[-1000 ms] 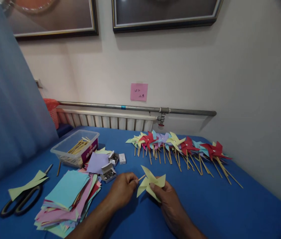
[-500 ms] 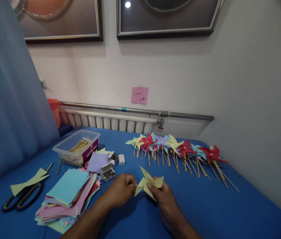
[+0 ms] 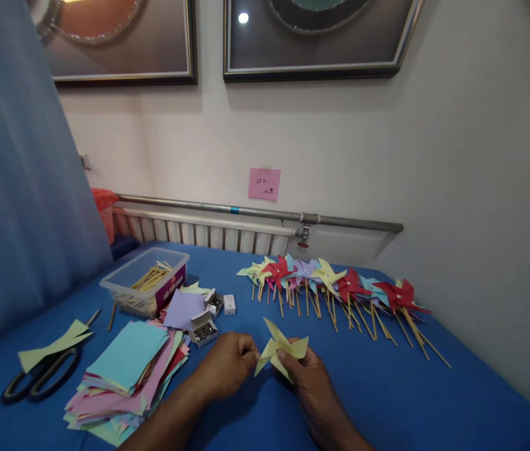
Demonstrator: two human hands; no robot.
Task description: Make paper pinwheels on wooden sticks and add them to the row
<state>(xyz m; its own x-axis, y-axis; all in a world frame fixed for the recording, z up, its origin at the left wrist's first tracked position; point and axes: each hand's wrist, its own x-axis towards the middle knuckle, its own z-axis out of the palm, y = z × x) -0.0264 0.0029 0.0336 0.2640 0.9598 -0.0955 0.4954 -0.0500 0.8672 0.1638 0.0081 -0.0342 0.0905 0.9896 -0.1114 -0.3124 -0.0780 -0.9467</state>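
A pale yellow paper pinwheel (image 3: 278, 346), its blades folded toward the centre, is in my right hand (image 3: 311, 382). The right thumb presses on the middle of the paper, with the fingers behind it. My left hand (image 3: 231, 363) is closed in a pinch right beside the pinwheel's left blade. Whatever its fingertips hold is hidden. Just beyond the left hand lies an opened small box of metal pushpins (image 3: 203, 330).
Left of my hands are a stack of coloured paper (image 3: 126, 354), scissors (image 3: 53, 373) under yellow-green paper strips (image 3: 56, 344), and a clear plastic box (image 3: 145, 275) of wooden sticks. Finished pinwheels on sticks (image 3: 349, 284) lie in a row at the back right, near the wall.
The whole view has shifted slightly downward in the picture. Both hands and the pinwheel stay almost where they were.
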